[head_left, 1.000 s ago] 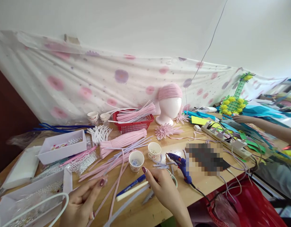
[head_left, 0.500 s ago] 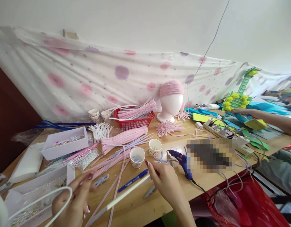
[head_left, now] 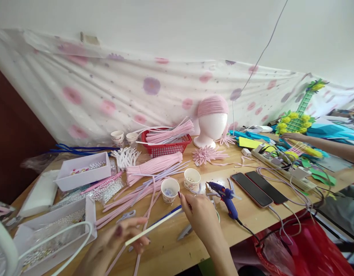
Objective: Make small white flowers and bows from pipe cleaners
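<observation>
My right hand (head_left: 202,216) is closed, thumb and fingers pinching one end of a slim cream-coloured strip (head_left: 153,226). The strip slants down to the left, its kind unclear. Beside its free end is my left hand (head_left: 116,239), fingers apart and slightly blurred; I cannot tell whether they touch it. A blue pen (head_left: 173,210) lies partly hidden behind the strip. Just beyond my right hand stand a paper cup of small lilac pieces (head_left: 170,196) and a paper cup of pearl beads (head_left: 191,186). A blue glue gun (head_left: 225,197) lies to the right.
Pink pipe-cleaner bundles (head_left: 155,165), a red basket (head_left: 168,149) and a foam head (head_left: 213,126) stand behind. Bead boxes (head_left: 92,226) are left. Two phones (head_left: 253,189) and a power strip (head_left: 283,172) lie right, near another person's arm (head_left: 332,147). A pale curved tube (head_left: 89,237) crosses lower left.
My left hand has moved right and its fingers have spread beside the strip's free end. The strip now covers more of the pen. My right hand keeps its pinch. The view has shifted slightly.
</observation>
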Demonstrator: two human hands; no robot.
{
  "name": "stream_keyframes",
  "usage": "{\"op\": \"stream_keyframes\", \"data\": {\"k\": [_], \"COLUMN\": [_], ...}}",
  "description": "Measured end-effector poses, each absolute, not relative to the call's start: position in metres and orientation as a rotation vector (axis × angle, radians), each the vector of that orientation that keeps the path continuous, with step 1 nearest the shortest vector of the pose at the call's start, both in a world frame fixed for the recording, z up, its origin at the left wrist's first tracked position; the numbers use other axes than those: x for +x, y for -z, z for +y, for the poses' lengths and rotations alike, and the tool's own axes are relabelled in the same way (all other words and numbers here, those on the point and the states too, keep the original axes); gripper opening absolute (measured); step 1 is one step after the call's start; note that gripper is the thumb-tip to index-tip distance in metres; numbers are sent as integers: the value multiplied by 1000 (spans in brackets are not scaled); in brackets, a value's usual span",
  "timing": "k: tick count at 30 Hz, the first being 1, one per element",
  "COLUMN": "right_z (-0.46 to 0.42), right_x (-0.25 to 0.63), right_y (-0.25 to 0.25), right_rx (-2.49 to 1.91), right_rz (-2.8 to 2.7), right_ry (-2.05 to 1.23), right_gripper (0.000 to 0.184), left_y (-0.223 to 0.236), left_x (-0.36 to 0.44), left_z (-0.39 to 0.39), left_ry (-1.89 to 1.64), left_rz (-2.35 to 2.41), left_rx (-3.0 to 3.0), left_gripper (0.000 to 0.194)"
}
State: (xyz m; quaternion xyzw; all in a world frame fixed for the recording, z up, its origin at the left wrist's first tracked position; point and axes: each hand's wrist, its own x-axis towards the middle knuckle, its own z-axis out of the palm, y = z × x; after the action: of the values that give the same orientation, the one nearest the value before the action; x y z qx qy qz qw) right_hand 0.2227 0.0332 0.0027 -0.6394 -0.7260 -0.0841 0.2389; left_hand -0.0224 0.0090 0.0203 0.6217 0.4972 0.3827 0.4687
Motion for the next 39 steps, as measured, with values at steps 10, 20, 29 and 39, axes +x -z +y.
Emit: {"op": "stream_keyframes", "data": {"k": [10, 20, 29, 39], "right_z": [33, 20, 25, 31], "right_x": [220, 220, 215, 234], "right_y": [2, -35, -29, -22], "right_rx": [-1739, -1446, -1483, -1302], "right_rz": [-1994, -2000, -2006, -1914], "right_ry": [6, -173, -275, -810], "right_gripper": [36, 25, 24, 48], "left_y": [-5, -1, 0, -7], "left_x": [-37, -35, -31, -36], "left_z": [17, 19, 15, 14], "left_ry": [-717, -681, -715, -625], "left_rz": [1246, 1302, 1173, 1096], "left_rx": [1850, 1951, 1756, 1259], "left_gripper": [34, 31, 35, 23]}}
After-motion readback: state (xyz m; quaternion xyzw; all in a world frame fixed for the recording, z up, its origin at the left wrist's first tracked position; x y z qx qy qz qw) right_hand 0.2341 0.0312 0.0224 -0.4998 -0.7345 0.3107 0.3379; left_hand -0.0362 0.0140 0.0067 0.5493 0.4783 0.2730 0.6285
